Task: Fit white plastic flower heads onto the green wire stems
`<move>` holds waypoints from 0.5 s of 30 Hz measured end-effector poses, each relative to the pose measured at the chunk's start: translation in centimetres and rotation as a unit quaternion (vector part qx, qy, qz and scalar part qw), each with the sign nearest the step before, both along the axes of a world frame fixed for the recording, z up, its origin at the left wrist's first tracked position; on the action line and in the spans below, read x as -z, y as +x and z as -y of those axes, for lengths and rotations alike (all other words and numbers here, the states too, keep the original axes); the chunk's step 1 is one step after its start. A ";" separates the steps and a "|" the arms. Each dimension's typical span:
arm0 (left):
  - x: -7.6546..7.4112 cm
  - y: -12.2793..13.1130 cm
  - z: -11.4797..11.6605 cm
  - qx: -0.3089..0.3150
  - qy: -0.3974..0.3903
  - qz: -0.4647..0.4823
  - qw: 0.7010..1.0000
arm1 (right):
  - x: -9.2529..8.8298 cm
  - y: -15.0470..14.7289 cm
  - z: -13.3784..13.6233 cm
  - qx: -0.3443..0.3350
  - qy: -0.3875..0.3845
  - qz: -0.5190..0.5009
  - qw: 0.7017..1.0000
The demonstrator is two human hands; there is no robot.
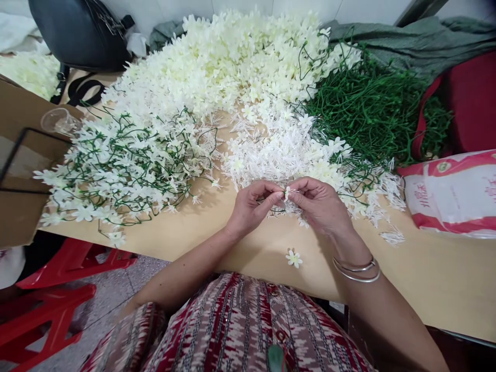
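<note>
My left hand and my right hand meet at the table's front middle, both closed in a pinch. Between the fingertips is a small white flower part, with a bit of green stem showing at the left fingertips. How the two pieces join is hidden by my fingers. Just beyond my hands spreads a heap of thin white stamens with some petals mixed in. A single white artificial flower with a yellowish centre lies on the table nearer my body.
White flowers on green stems are piled at left. A tall heap of cream petals stands behind, with green plastic stems to its right. A pink-and-white bag, cardboard box, black bag and red stools are around.
</note>
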State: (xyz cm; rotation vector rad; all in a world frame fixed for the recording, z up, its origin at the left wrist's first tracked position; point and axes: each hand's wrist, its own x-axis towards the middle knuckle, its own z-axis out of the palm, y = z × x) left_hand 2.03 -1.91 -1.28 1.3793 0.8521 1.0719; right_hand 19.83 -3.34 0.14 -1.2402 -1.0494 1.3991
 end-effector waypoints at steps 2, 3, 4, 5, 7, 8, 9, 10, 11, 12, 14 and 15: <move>0.1 -0.1 0.0 -0.001 0.000 0.001 1.000 | -0.2 -0.1 -0.1 -0.001 0.005 0.004 1.000; 0.2 -0.1 0.0 -0.002 0.003 -0.002 1.000 | -0.2 -0.1 -0.1 -0.002 0.008 0.006 1.000; 0.2 -0.1 0.0 -0.004 0.006 -0.008 1.000 | -0.2 -0.1 -0.2 -0.003 0.010 0.007 1.000; 0.3 -0.2 0.0 -0.007 0.009 -0.014 1.000 | -0.2 -0.1 -0.2 -0.005 0.011 0.008 1.000; 0.3 -0.1 0.0 -0.012 0.007 -0.022 1.000 | 0.0 -0.1 -0.4 -0.007 0.011 0.009 1.000; 0.3 -0.1 -0.1 -0.013 0.004 -0.021 1.000 | 0.1 -0.1 -0.5 -0.006 0.011 0.008 1.000; 0.2 0.0 -0.1 -0.011 0.001 -0.017 1.000 | 0.1 -0.1 -0.6 -0.005 0.011 0.004 1.000; 0.1 0.0 -0.2 -0.008 -0.002 -0.012 1.000 | 0.2 -0.1 -0.7 -0.004 0.012 -0.002 1.000; 0.0 0.1 -0.2 -0.005 -0.002 -0.007 1.000 | 0.2 -0.1 -0.7 -0.002 0.014 -0.008 1.000; -0.1 0.1 -0.2 -0.006 -0.001 -0.003 1.000 | 0.1 0.0 -0.7 0.002 0.018 -0.010 1.000; -0.5 0.1 -0.3 -0.019 0.005 -0.001 1.000 | -0.4 0.3 -0.5 0.030 0.037 -0.002 0.999; -0.7 0.1 -0.2 -0.031 0.007 0.001 1.000 | -0.8 0.6 -0.3 0.048 0.052 0.007 0.997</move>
